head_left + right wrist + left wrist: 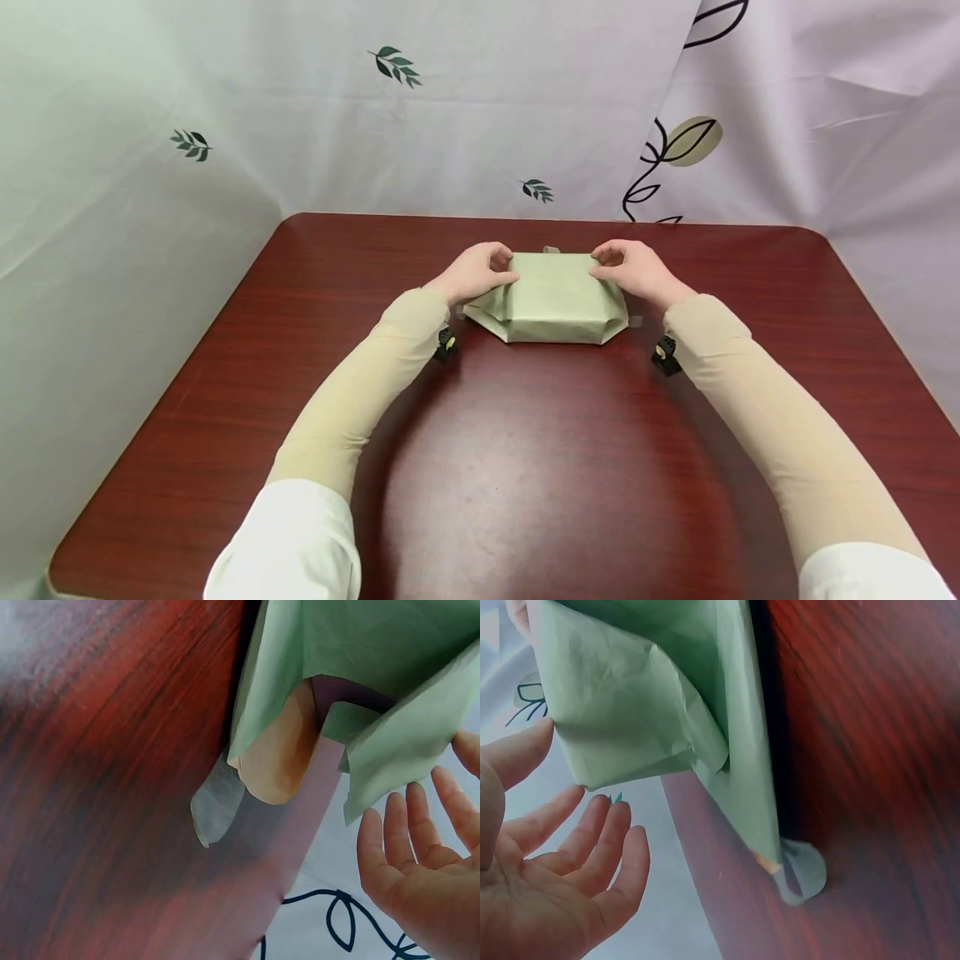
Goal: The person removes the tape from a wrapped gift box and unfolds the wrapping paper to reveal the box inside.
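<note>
A package in pale green paper point(558, 287) sits toward the far side of the table, its ends folded into slanting, creased sides. My left hand point(476, 268) holds its far left corner by thumb and forefinger tips; the other fingers are loosely bent in the left wrist view. At the far right corner, my right hand point(636, 268) has thumb and forefinger on the paper's edge. The right wrist view shows that end gaping, with a tan rounded flap point(281, 761) inside. Strips of clear tape stick out at the left end point(806, 870) and right end point(217, 802).
The dark red wooden table point(525, 467) has rounded corners. White fabric with leaf prints point(465, 142) hangs behind it and along both sides. A small tape tab point(551, 249) shows beyond the package's far edge. Black wrist cameras point(666, 356) hang under both forearms.
</note>
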### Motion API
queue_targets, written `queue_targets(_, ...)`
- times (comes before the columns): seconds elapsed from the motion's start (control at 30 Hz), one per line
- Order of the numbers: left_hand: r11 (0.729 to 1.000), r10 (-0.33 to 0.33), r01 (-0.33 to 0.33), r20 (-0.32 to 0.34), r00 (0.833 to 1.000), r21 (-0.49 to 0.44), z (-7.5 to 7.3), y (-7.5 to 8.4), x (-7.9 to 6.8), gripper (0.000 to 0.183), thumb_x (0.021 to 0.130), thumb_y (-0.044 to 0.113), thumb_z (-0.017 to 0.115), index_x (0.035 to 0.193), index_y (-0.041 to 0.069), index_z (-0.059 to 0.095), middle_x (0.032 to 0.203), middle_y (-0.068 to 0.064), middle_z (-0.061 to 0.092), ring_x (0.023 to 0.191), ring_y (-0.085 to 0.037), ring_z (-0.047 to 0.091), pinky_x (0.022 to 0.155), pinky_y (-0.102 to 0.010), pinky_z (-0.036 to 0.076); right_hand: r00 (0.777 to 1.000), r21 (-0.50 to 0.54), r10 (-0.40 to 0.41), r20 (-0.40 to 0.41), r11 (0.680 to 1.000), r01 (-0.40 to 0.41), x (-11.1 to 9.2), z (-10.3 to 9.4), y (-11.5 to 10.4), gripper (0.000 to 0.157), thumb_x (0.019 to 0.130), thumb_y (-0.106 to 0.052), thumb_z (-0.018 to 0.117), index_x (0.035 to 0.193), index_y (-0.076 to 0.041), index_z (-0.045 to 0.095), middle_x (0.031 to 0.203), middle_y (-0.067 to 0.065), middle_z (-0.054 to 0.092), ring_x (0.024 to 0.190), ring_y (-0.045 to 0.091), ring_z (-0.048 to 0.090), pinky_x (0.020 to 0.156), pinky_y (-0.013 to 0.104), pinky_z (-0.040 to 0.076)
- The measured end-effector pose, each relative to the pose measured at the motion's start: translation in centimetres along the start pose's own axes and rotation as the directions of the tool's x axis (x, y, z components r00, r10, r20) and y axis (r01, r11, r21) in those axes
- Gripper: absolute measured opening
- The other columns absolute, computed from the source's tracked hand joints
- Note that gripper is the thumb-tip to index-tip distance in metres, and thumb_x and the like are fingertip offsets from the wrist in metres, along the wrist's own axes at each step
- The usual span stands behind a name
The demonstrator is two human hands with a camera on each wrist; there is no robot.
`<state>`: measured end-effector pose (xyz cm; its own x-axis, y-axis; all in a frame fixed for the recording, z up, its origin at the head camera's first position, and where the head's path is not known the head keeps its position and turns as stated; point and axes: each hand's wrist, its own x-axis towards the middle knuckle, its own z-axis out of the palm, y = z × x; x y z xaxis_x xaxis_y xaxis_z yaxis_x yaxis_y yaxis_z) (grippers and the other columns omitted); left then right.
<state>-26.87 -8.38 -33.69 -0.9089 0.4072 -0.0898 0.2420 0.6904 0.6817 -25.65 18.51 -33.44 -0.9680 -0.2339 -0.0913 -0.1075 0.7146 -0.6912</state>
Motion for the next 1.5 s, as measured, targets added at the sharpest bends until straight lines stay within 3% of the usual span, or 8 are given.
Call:
queue_targets(0.2,0.995,0.025,-0.027,0.018,1.0,0.095,-0.2,0.3,0.6,0.046,0.09,0.025,0.064,0.129,0.003,0.054,0.126,-0.013,0.054,0.115,-0.024,0.054,0.098,-0.033,0.042,0.999,-0.047,0.019,0.039,0.999,-0.018,0.2,-0.3,-0.2,0.042,0.092,-0.021,0.059,0.129,-0.001,0.053,0.13,0.022,0.052,0.118,0.035,0.049,0.092,0.046,0.043)
queue_targets(0.53,0.966,0.104,-0.109,0.032,0.994,0.236,-0.5,0.8,1.2,0.047,0.088,0.025,0.068,0.126,0.0,0.058,0.123,-0.015,0.055,0.109,-0.024,0.051,0.097,-0.034,0.04,0.999,-0.083,0.001,0.04,0.997,0.002,0.2,-0.5,-0.4,0.041,0.091,-0.02,0.061,0.127,0.0,0.055,0.131,0.022,0.052,0.119,0.035,0.048,0.093,0.047,0.043)
queue_targets(0.93,0.948,0.104,-0.12,0.069,0.992,0.293,-0.8,1.3,1.4,0.044,0.086,0.024,0.07,0.122,0.0,0.061,0.119,-0.014,0.058,0.111,-0.024,0.053,0.098,-0.033,0.04,0.998,-0.167,-0.031,0.05,0.985,0.039,0.4,-0.5,-0.6,0.04,0.09,-0.021,0.062,0.124,0.0,0.058,0.128,0.022,0.054,0.117,0.035,0.049,0.092,0.047,0.043)
queue_targets(1.5,0.921,0.08,-0.114,0.106,0.991,0.373,-1.1,2.1,1.8,0.048,0.084,0.026,0.073,0.123,0.0,0.06,0.121,-0.014,0.06,0.113,-0.024,0.053,0.1,-0.033,0.04,0.996,-0.199,-0.06,0.071,0.977,0.073,0.6,-0.7,-0.8,0.036,0.091,-0.015,0.062,0.123,0.001,0.059,0.125,0.023,0.057,0.116,0.035,0.05,0.091,0.047,0.044)
